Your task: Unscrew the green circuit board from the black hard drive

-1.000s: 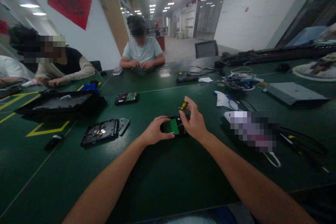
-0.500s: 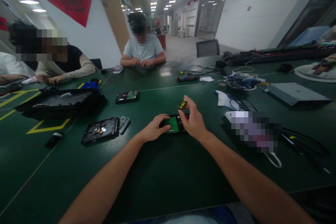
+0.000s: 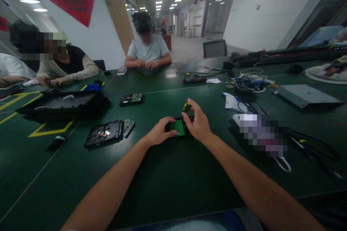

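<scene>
A hard drive (image 3: 177, 127) lies on the green table in front of me, its green circuit board facing up. My left hand (image 3: 159, 133) is closed on its left end, thumb along the near edge and fingers at the far side. Over the drive's right part, my right hand (image 3: 200, 124) pinches a short yellow-and-black screwdriver (image 3: 186, 107) by the handle. The handle stands roughly upright; its tip is hidden behind my fingers. To the left sit another hard drive (image 3: 104, 133) and a loose circuit board (image 3: 128, 128), right beside each other.
Farther off lies a third drive (image 3: 131, 99). A black tray (image 3: 65, 101) is at left. On the right are a partly blurred white-edged object (image 3: 260, 135), cables (image 3: 316, 146), a bowl of wires (image 3: 249, 82) and a grey metal box (image 3: 309, 95). Co-workers (image 3: 148, 50) sit across the table.
The screwdriver handle has turned and tipped slightly left in my right fingers, and that hand has shifted a little left. My left hand stays on the hard drive.
</scene>
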A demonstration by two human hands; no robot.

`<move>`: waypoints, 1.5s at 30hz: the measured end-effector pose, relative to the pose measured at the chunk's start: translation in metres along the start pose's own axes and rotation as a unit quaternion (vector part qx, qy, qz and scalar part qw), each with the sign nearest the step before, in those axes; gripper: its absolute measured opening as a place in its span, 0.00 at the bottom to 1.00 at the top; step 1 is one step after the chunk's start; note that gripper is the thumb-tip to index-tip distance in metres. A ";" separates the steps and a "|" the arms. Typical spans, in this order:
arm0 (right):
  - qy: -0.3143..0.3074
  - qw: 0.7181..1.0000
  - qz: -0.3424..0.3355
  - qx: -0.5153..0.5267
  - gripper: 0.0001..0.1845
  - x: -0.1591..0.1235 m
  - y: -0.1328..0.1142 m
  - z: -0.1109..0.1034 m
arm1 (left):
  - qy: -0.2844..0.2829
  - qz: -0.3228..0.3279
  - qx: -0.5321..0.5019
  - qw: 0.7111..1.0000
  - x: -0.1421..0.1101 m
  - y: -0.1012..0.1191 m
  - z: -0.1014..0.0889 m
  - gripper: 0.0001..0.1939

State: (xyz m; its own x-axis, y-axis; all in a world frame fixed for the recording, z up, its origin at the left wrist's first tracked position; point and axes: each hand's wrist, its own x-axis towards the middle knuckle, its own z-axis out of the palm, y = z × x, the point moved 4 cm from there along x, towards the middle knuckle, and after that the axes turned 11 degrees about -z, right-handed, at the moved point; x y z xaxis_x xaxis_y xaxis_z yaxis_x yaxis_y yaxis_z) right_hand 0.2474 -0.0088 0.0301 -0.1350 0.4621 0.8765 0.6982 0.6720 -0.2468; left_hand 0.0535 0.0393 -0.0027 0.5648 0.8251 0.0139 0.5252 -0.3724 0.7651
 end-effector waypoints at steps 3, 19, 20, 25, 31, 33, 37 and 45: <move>0.001 1.000 0.005 0.010 0.32 0.000 -0.001 -0.001 | 0.004 -0.001 -0.006 1.000 0.001 -0.002 0.002 0.26; -0.002 1.000 0.025 0.015 0.32 -0.003 0.000 -0.004 | 0.032 -0.029 0.019 0.999 -0.001 0.003 0.006 0.25; -0.002 0.999 0.027 0.018 0.32 -0.003 0.000 -0.004 | 0.031 -0.025 0.023 0.999 -0.001 0.004 0.006 0.25; -0.001 1.000 0.017 -0.004 0.31 -0.002 0.001 -0.006 | 0.029 -0.023 0.029 0.999 -0.001 0.002 0.005 0.26; -0.008 1.000 0.016 -0.002 0.32 -0.002 0.000 -0.005 | 0.031 -0.021 0.035 0.999 -0.002 0.002 0.005 0.26; -0.010 1.000 0.021 0.005 0.33 -0.003 0.001 -0.005 | 0.033 -0.020 0.038 0.999 -0.002 0.003 0.006 0.26; -0.013 1.000 0.027 -0.002 0.32 -0.003 0.004 -0.004 | 0.034 -0.018 0.038 0.999 -0.002 0.003 0.006 0.26; -0.014 0.999 0.029 0.008 0.32 -0.002 0.001 -0.005 | 0.033 -0.024 0.036 0.999 -0.003 0.003 0.005 0.26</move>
State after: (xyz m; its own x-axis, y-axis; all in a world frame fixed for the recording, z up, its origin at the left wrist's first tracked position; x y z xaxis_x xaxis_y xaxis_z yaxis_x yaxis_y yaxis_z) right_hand 0.2519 -0.0122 0.0305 -0.1135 0.5163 0.8488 0.6939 0.6526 -0.3042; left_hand 0.0570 0.0337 -0.0036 0.4960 0.8680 0.0217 0.5965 -0.3588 0.7180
